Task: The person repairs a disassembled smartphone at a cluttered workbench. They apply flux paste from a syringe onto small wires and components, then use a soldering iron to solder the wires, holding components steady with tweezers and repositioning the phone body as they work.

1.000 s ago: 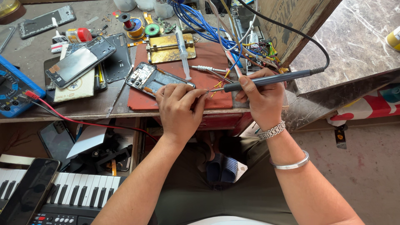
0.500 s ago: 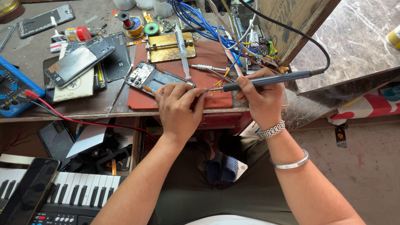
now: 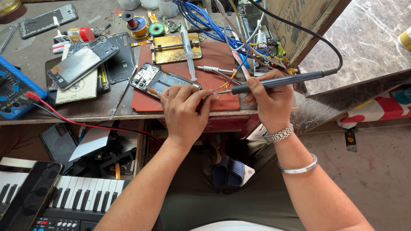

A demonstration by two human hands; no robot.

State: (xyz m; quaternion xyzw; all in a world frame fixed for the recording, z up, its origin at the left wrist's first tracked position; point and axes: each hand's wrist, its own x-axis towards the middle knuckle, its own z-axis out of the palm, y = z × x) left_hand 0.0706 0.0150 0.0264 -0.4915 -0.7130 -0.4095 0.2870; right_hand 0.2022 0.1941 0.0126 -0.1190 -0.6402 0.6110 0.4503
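Plainly, the worn grey workbench (image 3: 30, 55) was crowded, and its front edge dropped to a shelf of clutter and a concrete floor. A red mat (image 3: 214, 60) lay near that edge. On the mat's left end rested an opened phone (image 3: 154, 79), its back off. The left hand (image 3: 184, 109) sat at the mat's front edge, fingers pinched together on thin yellow wires (image 3: 222, 87) just right of the phone. The right hand (image 3: 269, 100), off the mat's right corner, was clamped around a soldering iron (image 3: 274, 82), its tip touching those wires. A brass clamp plate (image 3: 169, 49) and a syringe (image 3: 188, 51) lay at the mat's back. Blue cables (image 3: 205, 17) tangled behind it. Left of the mat lay another phone (image 3: 81, 62) and a blue multimeter (image 3: 15, 92). Below sat a keyboard (image 3: 85, 196).
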